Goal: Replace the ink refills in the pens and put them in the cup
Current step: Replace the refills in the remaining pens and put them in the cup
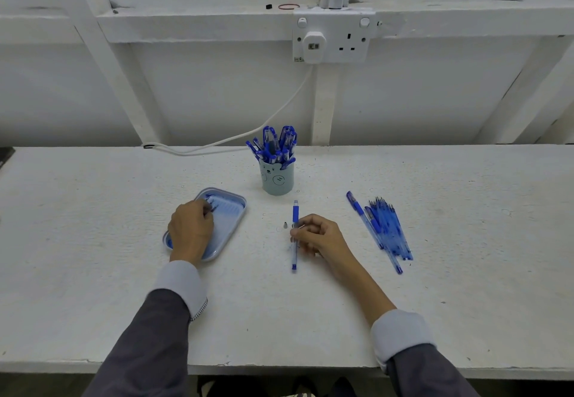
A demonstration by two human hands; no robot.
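White counter, refilling under way. The right hand pinches the pen lying flat at the counter's centre, its grip closed on the barrel, apparently to steady it for a new refill. A small metal tip lies just beside it. The left hand curls into the tray of refills, left of centre; whether its grip holds one cannot be told. The cup, full of pens, stands toward the back edge, and a loose pile of pens waits at the right.
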